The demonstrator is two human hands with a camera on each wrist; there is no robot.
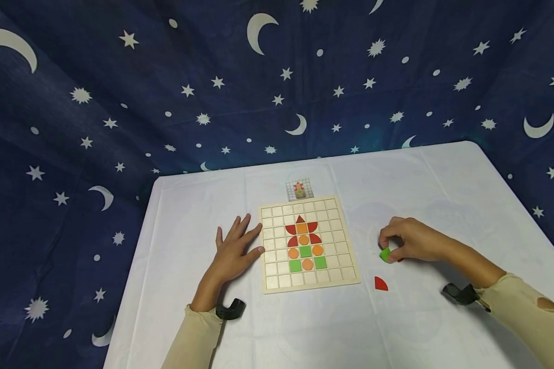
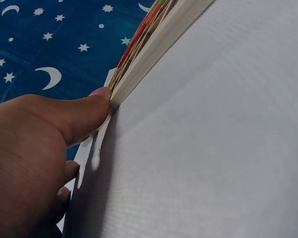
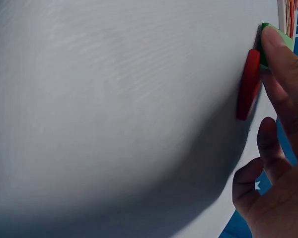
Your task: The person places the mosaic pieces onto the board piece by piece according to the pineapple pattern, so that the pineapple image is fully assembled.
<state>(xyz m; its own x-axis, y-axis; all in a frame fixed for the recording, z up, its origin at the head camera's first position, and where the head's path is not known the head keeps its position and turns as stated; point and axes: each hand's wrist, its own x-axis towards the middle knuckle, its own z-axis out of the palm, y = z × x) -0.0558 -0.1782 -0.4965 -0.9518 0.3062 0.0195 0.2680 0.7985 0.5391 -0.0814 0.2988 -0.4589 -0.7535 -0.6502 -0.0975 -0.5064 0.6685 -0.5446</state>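
My right hand (image 1: 415, 239) pinches a green tile (image 1: 385, 254) between thumb and fingers, low over the white table. A red tile (image 3: 248, 85) lies right beside it in the right wrist view, mostly hidden by the hand in the head view. Nearer the front is a red quarter-circle tile (image 1: 380, 284). The wooden grid board (image 1: 277, 282) bears red, orange and green tiles, among them an orange square, orange circles and green squares. With fingers spread, my left hand (image 1: 233, 256) rests at the board's left edge; its thumb touches that edge in the left wrist view.
Just behind the board lies a small card (image 1: 299, 189) with a gridded picture of coloured shapes. A white cloth covers the table (image 1: 189, 205). Beyond it hangs a dark blue curtain (image 1: 240, 66) with moons and stars.
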